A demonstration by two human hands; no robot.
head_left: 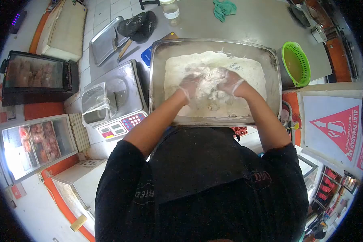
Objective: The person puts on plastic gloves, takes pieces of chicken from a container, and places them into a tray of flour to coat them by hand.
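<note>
- The left hand [189,85] and right hand [232,82], both in thin clear gloves, work among floury clumps [214,86]; blur and flour hide whether the fingers are spread, pressed together or pinching.
- The clumps lie between the hands, near the middle of the flour [238,107], which covers much of the deep metal pan [213,40].
- Best handled, I judge, by scooping from beneath with loose fingers and turning gently, low and well inside the walls, so flour doesn't spill.
- Left of the pan, a clear plastic container [94,99] sits on the digital scale [123,82]; its contents are unclear.
- Right, a green basket [306,66] has its inside too blurred to read.
- Farther off are a shallow metal tray [99,50] and a labelled jar [170,10].
</note>
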